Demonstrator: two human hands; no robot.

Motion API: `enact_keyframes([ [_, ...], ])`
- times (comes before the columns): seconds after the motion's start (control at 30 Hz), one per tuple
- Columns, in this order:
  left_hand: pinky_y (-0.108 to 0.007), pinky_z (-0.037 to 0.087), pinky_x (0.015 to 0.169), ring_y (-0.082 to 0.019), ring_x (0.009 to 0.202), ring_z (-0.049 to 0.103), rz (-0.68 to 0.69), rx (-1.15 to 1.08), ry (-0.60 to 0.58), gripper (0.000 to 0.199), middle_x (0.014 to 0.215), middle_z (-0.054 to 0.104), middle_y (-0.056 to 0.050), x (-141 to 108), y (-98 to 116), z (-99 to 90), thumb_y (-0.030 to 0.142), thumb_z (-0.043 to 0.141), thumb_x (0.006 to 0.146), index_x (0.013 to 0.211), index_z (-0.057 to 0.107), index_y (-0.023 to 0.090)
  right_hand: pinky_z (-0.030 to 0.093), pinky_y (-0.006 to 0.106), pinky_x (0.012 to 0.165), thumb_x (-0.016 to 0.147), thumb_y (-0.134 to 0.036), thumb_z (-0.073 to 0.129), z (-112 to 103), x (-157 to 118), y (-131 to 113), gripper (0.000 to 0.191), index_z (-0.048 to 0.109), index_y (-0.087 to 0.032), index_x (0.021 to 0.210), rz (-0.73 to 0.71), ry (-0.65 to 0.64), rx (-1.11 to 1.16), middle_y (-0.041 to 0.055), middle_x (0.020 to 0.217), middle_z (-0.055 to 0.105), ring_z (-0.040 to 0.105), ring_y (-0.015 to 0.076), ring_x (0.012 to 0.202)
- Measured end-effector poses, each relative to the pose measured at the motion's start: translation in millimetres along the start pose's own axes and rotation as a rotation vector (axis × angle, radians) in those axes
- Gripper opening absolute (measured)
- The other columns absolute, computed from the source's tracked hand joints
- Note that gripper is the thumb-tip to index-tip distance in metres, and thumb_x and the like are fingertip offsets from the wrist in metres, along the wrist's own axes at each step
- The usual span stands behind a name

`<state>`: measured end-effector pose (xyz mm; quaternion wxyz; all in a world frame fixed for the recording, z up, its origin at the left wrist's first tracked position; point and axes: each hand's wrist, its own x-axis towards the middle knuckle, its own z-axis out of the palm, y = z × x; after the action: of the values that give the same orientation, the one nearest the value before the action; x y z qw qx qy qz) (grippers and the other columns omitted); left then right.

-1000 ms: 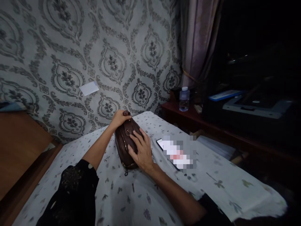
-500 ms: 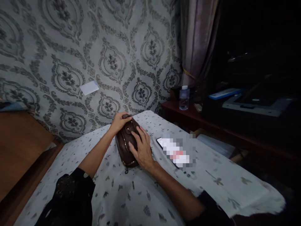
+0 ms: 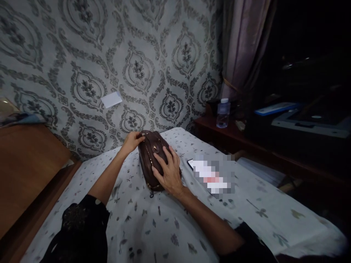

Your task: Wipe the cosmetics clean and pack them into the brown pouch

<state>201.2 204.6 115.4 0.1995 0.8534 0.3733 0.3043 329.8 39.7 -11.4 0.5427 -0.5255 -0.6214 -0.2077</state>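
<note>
A dark brown leather bag point(image 3: 148, 155) with gold zips and a small clasp lies on the white patterned sheet point(image 3: 142, 226). At its far left corner, my left hand point(image 3: 132, 142) has its fingers pinched together by the zip end; what they grip is too small to make out. My right hand point(image 3: 170, 171) rests on the bag's right side, fingers spread over the leather. Just right of the bag, a phone point(image 3: 208, 175) with a lit, blurred screen lies on the sheet.
A clear bottle point(image 3: 223, 113) with a white cap stands on the dark red table point(image 3: 203, 123) at the back right. A white card point(image 3: 111, 99) is on the patterned wall. Wooden furniture point(image 3: 30, 164) borders the sheet at left.
My left hand has slid from the top of the bag to its far left corner, fingers now pinched. My right hand stays on the bag. The whole view has shifted slightly.
</note>
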Motion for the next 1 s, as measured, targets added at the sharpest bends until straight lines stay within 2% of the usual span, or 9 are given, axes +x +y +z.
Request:
enact_keyframes([
  [0.23, -0.027, 0.028, 0.058, -0.014, 0.059, 0.040, 0.031, 0.124, 0.092, 0.023, 0.053, 0.045, 0.005, -11, 9, 1.5, 0.033, 0.063, 0.075, 0.058, 0.056, 0.018, 0.036, 0.059, 0.108, 0.095, -0.031, 0.052, 0, 1, 2, 0.039, 0.057, -0.021, 0.131, 0.004, -0.021, -0.014, 0.0167, 0.148, 0.039, 0.028, 0.0357, 0.141],
  [0.37, -0.026, 0.031, 0.059, -0.014, 0.060, 0.042, 0.043, 0.126, 0.064, 0.024, 0.057, 0.048, 0.004, -22, 11, 3.4, 0.038, 0.058, 0.078, 0.065, 0.059, 0.017, 0.037, 0.056, 0.107, 0.096, -0.031, 0.051, 0, 2, 3, 0.038, 0.057, -0.022, 0.132, 0.022, -0.033, -0.035, 0.0157, 0.150, 0.038, 0.031, 0.0341, 0.139],
  [0.53, -0.025, 0.036, 0.062, -0.014, 0.064, 0.048, 0.076, 0.133, -0.005, 0.025, 0.063, 0.054, 0.003, -32, 17, 2.7, 0.039, 0.057, 0.078, 0.069, 0.060, 0.016, 0.037, 0.055, 0.107, 0.093, -0.035, 0.055, -2, 3, 4, 0.036, 0.061, -0.022, 0.126, 0.014, -0.011, -0.013, 0.0139, 0.144, 0.045, 0.034, 0.0339, 0.137],
  [0.7, -0.027, 0.038, 0.063, -0.015, 0.062, 0.049, 0.090, 0.197, -0.034, 0.017, 0.062, 0.055, 0.003, -26, 28, 2.3, 0.031, 0.057, 0.078, 0.073, 0.062, 0.016, 0.037, 0.056, 0.108, 0.093, -0.035, 0.054, -2, 0, 4, 0.038, 0.057, -0.023, 0.129, 0.012, 0.006, 0.003, 0.0141, 0.146, 0.042, 0.033, 0.0344, 0.139],
  [0.77, -0.028, 0.041, 0.067, -0.017, 0.069, 0.053, 0.115, 0.214, -0.039, 0.015, 0.072, 0.061, 0.001, -20, 35, 6.5, 0.027, 0.061, 0.075, 0.083, 0.066, 0.016, 0.036, 0.057, 0.110, 0.093, -0.035, 0.053, -2, -3, 3, 0.045, 0.050, -0.021, 0.136, 0.024, 0.014, 0.028, 0.0157, 0.149, 0.037, 0.032, 0.0338, 0.140],
  [0.87, -0.028, 0.044, 0.074, -0.019, 0.082, 0.059, 0.162, 0.214, -0.074, 0.027, 0.091, 0.068, -0.002, -11, 46, 18.3, 0.026, 0.066, 0.074, 0.099, 0.068, 0.017, 0.036, 0.057, 0.112, 0.093, -0.033, 0.052, -1, -9, 2, 0.054, 0.037, -0.017, 0.142, 0.076, 0.046, 0.082, 0.0188, 0.150, 0.034, 0.031, 0.0323, 0.141],
  [1.0, -0.027, 0.043, 0.071, -0.019, 0.078, 0.060, 0.179, 0.232, -0.104, 0.019, 0.084, 0.070, -0.001, -4, 56, 36.0, 0.031, 0.066, 0.078, 0.091, 0.072, 0.019, 0.037, 0.058, 0.111, 0.093, -0.030, 0.052, 0, -13, 3, 0.048, 0.040, -0.017, 0.138, 0.070, 0.068, 0.095, 0.0193, 0.148, 0.037, 0.032, 0.0324, 0.141],
])
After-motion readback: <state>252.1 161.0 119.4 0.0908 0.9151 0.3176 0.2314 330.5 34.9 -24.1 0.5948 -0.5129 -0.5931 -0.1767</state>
